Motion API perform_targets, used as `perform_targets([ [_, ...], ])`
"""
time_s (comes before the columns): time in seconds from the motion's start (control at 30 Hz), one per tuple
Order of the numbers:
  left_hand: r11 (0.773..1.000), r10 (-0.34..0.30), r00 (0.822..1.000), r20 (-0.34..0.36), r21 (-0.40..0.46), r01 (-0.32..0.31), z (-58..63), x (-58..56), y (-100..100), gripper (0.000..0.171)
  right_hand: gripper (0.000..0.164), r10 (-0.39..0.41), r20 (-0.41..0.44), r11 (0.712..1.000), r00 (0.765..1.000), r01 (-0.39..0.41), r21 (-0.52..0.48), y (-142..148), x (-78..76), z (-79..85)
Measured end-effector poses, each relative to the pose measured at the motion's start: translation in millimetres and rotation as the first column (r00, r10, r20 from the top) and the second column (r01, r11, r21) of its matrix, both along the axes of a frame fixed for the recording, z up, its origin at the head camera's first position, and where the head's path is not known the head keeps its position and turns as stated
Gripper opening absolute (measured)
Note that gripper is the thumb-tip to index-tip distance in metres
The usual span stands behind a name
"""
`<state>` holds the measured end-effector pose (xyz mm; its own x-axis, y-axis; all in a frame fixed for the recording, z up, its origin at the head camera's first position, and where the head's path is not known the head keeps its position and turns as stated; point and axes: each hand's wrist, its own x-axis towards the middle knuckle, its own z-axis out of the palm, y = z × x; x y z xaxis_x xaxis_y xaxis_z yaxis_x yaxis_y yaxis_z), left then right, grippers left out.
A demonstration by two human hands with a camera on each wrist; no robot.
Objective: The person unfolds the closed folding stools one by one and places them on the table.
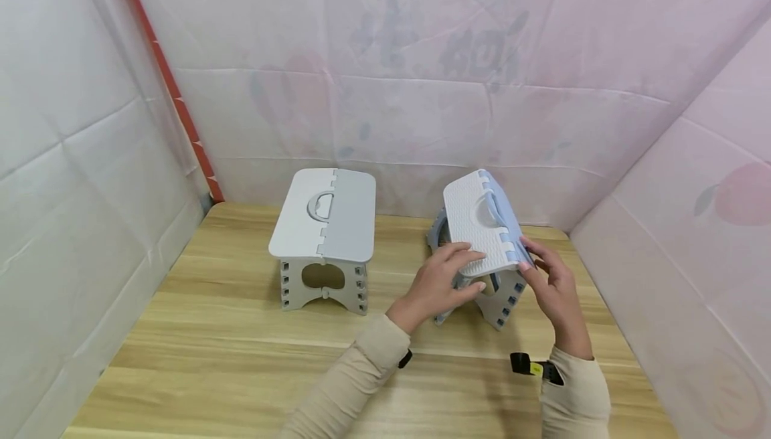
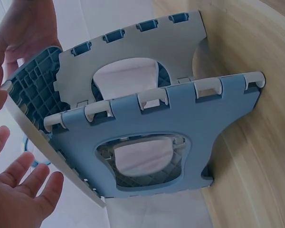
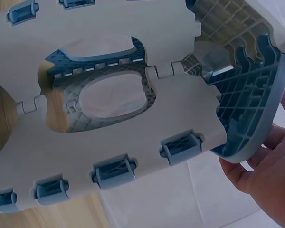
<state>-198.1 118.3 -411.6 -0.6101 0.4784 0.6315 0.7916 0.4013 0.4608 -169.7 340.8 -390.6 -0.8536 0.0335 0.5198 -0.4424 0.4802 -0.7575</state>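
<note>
A blue and white folding stool stands at the right, its top bent along the middle hinge and its legs partly drawn together. My left hand lies with spread fingers at the near end of the white half. With thumb and fingers, my right hand grips the near corner of the blue half. In the left wrist view the blue leg panel shows its oval cutout, with the left fingers straight beside the top. The right wrist view shows the white end panels and the right fingers at the blue edge.
A grey and white folding stool stands unfolded to the left, its top flat and its handle loop at the middle. Both stools are on a wood-grain table. Pale printed cloth hangs behind and along both sides.
</note>
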Motion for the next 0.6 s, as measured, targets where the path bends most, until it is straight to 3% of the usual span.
perform_targets([
  [0.37,0.999,-0.008,0.998,-0.067,-0.041,0.006,-2.4,-3.2,4.6,0.03,0.029,-0.038,-0.017,0.996,0.999,0.039,0.077,-26.2,16.6,26.4],
  [0.6,0.996,0.015,0.993,-0.115,-0.08,-0.024,-1.5,-6.2,3.5,0.032,0.03,-0.067,-0.029,0.994,0.997,0.069,0.089,-26.4,11.6,21.7],
])
